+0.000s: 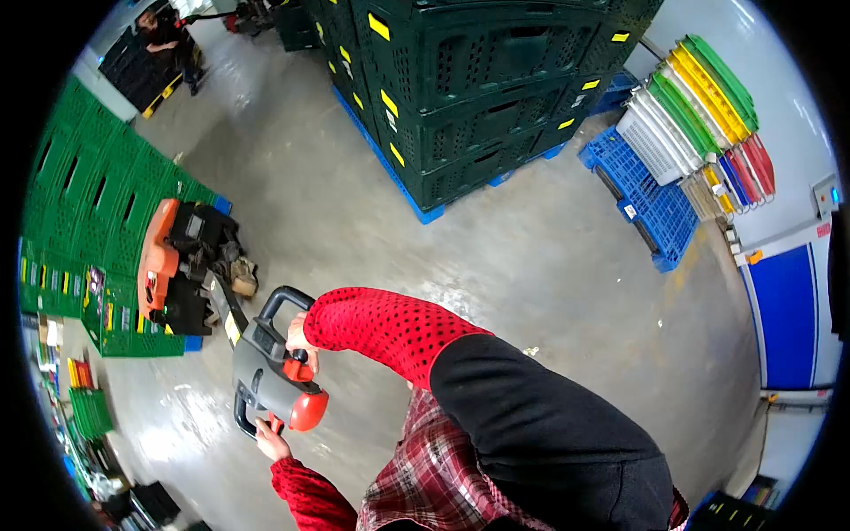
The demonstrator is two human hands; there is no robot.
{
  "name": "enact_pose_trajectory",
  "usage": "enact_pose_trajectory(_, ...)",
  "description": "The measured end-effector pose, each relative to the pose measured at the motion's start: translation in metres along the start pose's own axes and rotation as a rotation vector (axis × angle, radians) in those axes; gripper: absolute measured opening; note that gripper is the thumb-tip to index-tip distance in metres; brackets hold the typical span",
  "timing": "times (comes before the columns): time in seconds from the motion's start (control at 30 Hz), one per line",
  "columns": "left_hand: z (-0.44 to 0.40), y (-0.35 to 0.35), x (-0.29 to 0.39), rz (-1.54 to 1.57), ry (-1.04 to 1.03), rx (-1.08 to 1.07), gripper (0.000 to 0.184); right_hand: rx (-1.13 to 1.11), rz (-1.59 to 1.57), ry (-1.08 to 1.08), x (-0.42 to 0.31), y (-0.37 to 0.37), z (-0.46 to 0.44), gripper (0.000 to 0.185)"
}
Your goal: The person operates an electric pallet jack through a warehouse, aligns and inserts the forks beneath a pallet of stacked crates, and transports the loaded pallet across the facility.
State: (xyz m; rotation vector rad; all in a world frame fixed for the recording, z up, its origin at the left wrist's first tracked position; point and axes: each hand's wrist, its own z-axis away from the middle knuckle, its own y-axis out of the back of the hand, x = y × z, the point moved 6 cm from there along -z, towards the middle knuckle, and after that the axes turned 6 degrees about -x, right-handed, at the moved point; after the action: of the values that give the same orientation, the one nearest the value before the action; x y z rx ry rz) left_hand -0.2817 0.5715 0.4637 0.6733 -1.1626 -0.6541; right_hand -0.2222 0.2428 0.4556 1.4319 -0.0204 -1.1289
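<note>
The control handle (pixel 273 370) of an electric pallet truck, grey with black loop grips and red-orange parts, is between my two hands. My right hand (pixel 305 343), in a red dotted sleeve cover, is closed around the grip on its far side, by the red thumb control. My left hand (pixel 272 441) grips the nearer loop beside another red switch. A shaft runs from the handle to the orange and black truck body (pixel 173 265) at the left. Its forks are hidden. My fingers are partly covered by the handle.
Green crates (pixel 93 199) stand stacked behind the truck. Dark green crates (pixel 487 97) rise on a blue pallet (pixel 381 159) ahead. To the right are another blue pallet (pixel 651 199) and coloured baskets (pixel 686 106) by the wall. A person (pixel 164 40) is at the far left. Grey floor (pixel 567 274) lies between.
</note>
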Motion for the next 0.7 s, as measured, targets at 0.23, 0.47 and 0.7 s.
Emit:
enact_pose_trajectory(0.23, 0.087, 0.006, 0.007, -0.247, -0.186, 0.063, 0.044, 0.052, 0.028, 0.032, -0.059, -0.029, 0.072, 0.070)
enact_pose_trajectory(0.47, 0.226, 0.036, 0.061, -0.454, -0.213, 0.077, 0.042, 0.040, -0.022, -0.002, -0.144, -0.053, 0.171, 0.068)
enact_pose_trajectory(0.7, 0.271, 0.043, 0.047, -0.603, -0.240, 0.140, 0.031, -0.020, 0.003, -0.006, -0.180, -0.073, 0.184, 0.069)
